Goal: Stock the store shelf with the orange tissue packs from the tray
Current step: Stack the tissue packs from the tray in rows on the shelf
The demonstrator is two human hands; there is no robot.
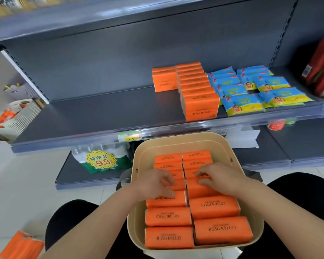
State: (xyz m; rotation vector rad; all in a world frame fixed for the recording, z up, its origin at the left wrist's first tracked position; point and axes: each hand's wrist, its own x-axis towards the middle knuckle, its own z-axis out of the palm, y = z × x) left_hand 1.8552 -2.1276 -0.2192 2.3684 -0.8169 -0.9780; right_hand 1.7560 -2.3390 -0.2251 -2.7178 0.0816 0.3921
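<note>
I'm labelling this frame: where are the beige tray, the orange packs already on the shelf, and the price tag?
beige tray [144,156], head view, bare left wall
shelved orange packs [200,104], head view, front pack's face
price tag [129,138], head view, its yellow strip

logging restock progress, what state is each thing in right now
tray, nearly full
tray packs, packed in two columns
left hand, fingers curled on a left-column pack
right hand, pinches a right-column pack
shelf packs, two rows, the right one longer
shelf, partly stocked
</note>
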